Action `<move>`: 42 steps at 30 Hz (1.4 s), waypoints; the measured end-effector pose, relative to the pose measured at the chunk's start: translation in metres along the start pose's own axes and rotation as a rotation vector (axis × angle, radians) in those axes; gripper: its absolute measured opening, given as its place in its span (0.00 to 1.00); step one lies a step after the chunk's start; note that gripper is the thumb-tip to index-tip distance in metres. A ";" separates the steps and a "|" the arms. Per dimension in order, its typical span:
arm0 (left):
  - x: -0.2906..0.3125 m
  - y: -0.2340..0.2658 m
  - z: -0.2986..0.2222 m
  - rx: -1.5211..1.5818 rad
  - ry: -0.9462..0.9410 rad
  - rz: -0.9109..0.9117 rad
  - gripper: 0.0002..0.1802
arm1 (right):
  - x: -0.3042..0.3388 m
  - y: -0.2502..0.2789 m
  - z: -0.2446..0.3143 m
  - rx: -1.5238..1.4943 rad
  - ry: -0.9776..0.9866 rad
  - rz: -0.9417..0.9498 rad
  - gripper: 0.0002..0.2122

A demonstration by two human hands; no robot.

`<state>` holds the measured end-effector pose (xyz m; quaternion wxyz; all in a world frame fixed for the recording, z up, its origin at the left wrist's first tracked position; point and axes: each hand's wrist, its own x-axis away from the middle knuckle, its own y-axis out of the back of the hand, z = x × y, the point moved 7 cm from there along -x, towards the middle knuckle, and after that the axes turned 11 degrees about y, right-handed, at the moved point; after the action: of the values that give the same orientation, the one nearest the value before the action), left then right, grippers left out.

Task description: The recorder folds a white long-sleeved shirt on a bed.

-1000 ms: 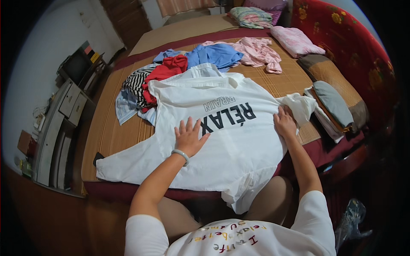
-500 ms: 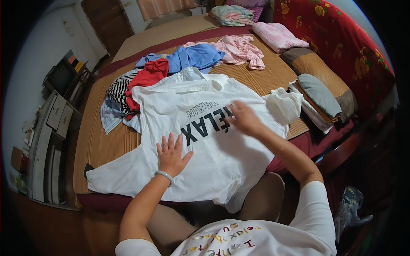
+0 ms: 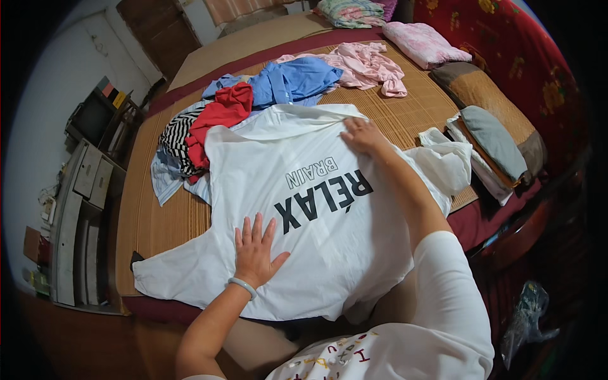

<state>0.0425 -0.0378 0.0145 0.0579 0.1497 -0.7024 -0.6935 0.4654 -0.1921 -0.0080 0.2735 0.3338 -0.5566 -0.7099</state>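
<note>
A white long-sleeved shirt point(image 3: 304, 253) with dark printed lettering lies spread on the woven mat, its collar end away from me. My left hand point(image 3: 258, 252), with a pale bracelet at the wrist, rests flat on the shirt's left middle, fingers apart. Farther up, my right hand point(image 3: 364, 135) lies on the cloth by the top right edge, fingers stretched out and palm down. One sleeve reaches toward the mat's near left corner. The other sleeve point(image 3: 443, 166) is bunched at the right, beside the folded clothes.
Beyond the shirt lie a red garment point(image 3: 221, 117), a striped one point(image 3: 174, 139), a blue one point(image 3: 294, 79) and a pink one point(image 3: 367, 66). Folded clothes point(image 3: 491, 142) are stacked at the right by a brown pillow point(image 3: 487, 107). A grey cabinet point(image 3: 69, 221) stands at the left.
My right hand has moved from the middle of the lettering up to the shirt's far right edge. The far part of the shirt now lies flatter. My left hand stays flat on the cloth.
</note>
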 end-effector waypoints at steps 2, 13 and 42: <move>0.000 0.001 0.001 0.005 0.003 -0.020 0.48 | -0.007 0.006 -0.020 0.014 -0.027 -0.057 0.32; 0.000 0.000 -0.001 0.028 0.020 0.010 0.48 | 0.111 0.028 0.183 -0.154 0.619 -0.095 0.27; 0.003 -0.004 0.000 -0.002 0.015 -0.049 0.45 | 0.167 0.006 0.208 -0.262 0.707 -0.070 0.31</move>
<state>0.0403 -0.0386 0.0106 0.0464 0.1721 -0.6974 -0.6942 0.1988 -0.1942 0.0018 0.4646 0.5391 -0.3205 -0.6252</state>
